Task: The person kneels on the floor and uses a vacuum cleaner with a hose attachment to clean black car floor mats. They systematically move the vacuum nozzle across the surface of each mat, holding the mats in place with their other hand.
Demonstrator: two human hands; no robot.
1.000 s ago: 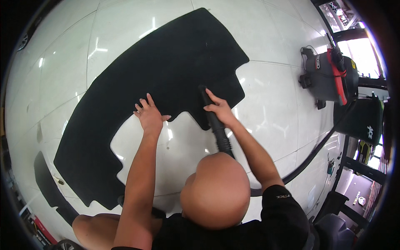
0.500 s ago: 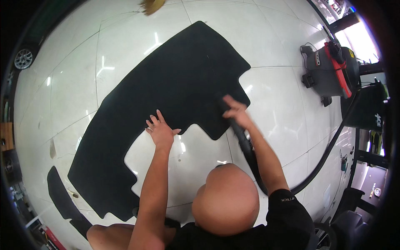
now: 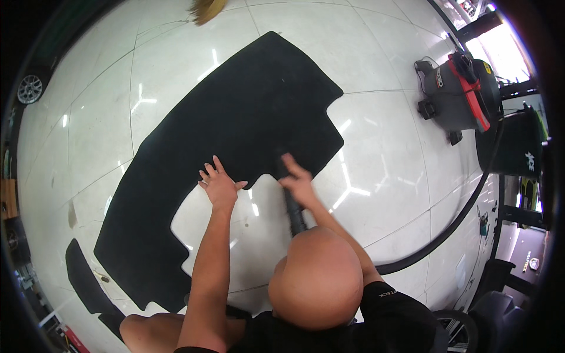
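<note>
Black carpet mat on tiled flr; person's L hand splayed on inner edge, R hand gripping blk vac wand.

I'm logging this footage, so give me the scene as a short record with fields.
Left hand: fingers spread, resting on the near edge of the large black mat
Right hand: closed around a black tube, slightly blurred
Mat: curved, notched, lying on pale tiled floor
Right side: dark grey and red vacuum, black hose curving toward it
Top edge: straw-coloured bristles
</note>
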